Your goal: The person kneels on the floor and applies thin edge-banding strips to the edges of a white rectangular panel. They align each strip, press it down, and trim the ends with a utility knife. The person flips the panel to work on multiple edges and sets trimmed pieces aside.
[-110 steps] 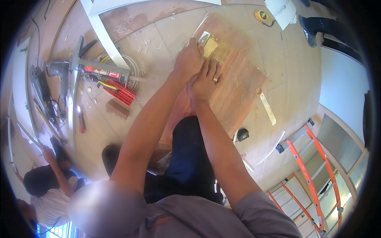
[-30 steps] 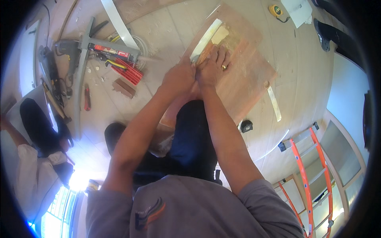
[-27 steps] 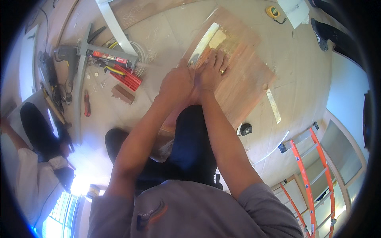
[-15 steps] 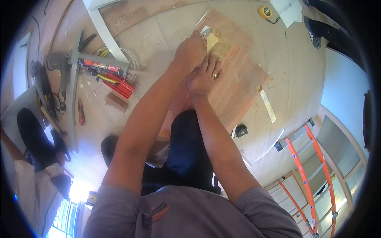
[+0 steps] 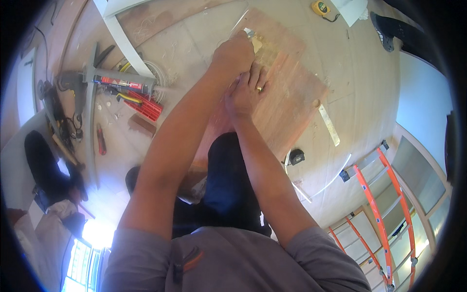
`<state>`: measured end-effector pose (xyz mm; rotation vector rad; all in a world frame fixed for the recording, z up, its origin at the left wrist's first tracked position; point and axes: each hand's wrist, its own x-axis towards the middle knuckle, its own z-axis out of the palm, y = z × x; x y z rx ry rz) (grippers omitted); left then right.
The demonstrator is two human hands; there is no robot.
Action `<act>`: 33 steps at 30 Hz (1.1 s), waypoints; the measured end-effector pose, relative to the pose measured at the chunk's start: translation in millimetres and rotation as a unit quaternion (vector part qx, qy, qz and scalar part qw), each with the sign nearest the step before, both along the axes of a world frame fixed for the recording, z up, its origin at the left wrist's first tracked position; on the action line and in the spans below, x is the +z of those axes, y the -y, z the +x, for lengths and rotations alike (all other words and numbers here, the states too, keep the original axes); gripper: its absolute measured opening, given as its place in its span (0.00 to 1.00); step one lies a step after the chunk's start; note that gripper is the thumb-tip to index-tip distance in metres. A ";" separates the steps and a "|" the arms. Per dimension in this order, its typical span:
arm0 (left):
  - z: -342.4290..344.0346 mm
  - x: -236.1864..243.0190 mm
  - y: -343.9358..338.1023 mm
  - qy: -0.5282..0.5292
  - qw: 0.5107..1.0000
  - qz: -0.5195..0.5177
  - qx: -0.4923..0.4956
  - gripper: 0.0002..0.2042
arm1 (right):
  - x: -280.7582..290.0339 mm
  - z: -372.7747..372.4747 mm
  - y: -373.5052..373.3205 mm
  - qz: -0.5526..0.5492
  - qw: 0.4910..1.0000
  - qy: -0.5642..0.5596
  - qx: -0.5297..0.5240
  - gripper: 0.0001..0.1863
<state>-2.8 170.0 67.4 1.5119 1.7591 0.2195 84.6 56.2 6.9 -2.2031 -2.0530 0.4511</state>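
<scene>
My left hand (image 5: 234,54) is closed around a small tool with a pale, metallic-looking end (image 5: 248,32). Most of that tool is hidden by the fingers, so its exact kind does not show. It is held at the far part of a reddish-brown wooden board (image 5: 296,92), beside a yellowish patch (image 5: 265,53) on the board's surface. Just nearer to me, my right hand (image 5: 244,95) lies flat on the board with fingers stretched out and a ring on one of them. My knee is against the board's near side.
On the left lie a caulking gun (image 5: 121,83), a red plastic piece (image 5: 146,108), a red-handled tool (image 5: 101,139) and a drill (image 5: 73,82). Tape measures (image 5: 320,8) (image 5: 296,156) flank the board at right. An orange ladder (image 5: 372,204) stands lower right. Other people are at both edges.
My left hand has shifted slightly nearer and covers more of the tool. My right hand stays pressed on the board. The view has tilted a little.
</scene>
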 end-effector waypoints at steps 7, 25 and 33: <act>-25.5 14.9 81.4 0.017 0.998 -0.040 -0.045 0.18 | 7.6 1.1 -0.4 0.026 0.999 -0.023 0.000 0.34; -31.8 2.1 118.1 0.000 0.999 -0.048 0.005 0.18 | -4.5 2.1 0.4 0.062 0.998 -0.021 0.014 0.36; -51.6 35.8 260.3 -0.056 0.976 -0.209 0.028 0.15 | -6.1 -1.5 0.5 0.114 0.993 0.000 0.030 0.30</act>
